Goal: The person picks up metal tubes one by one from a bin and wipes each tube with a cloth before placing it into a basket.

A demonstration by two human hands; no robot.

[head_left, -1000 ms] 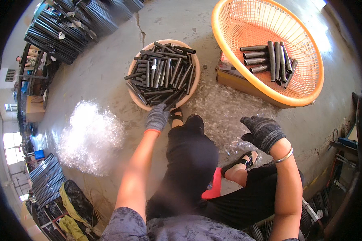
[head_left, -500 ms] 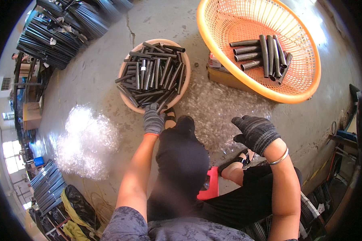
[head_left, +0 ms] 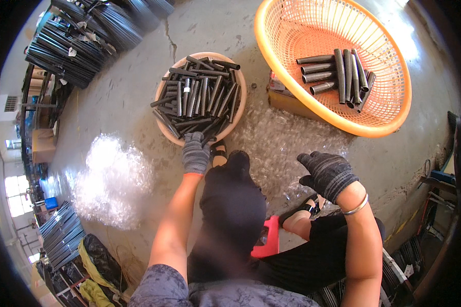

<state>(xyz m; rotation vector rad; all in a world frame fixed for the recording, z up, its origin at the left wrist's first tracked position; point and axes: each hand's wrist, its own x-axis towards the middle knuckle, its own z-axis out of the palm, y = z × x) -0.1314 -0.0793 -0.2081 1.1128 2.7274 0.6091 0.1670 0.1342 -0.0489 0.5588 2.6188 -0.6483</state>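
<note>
A round pale-orange basin on the floor is heaped with short black tubes. At its near rim, my left hand, in a grey striped knit glove, has its fingers closed about the end of a black tube; the fingertips are partly hidden among the tubes. To the right, above clear plastic film, my right hand wears a similar dark grey glove. It is in the air, fingers extended and thumb apart, holding nothing. A large orange mesh basket, tilted toward me, contains several longer black tubes.
The basket rests on a cardboard box. Crumpled clear plastic lies left of my knee, with more film between basin and basket. A red plastic stool is under me. Bundled long dark tubes fill a rack at far left.
The whole view has shifted slightly, with basin and basket lower in it. My left hand stays at the basin's near rim, and my right hand still hovers with fingers extended.
</note>
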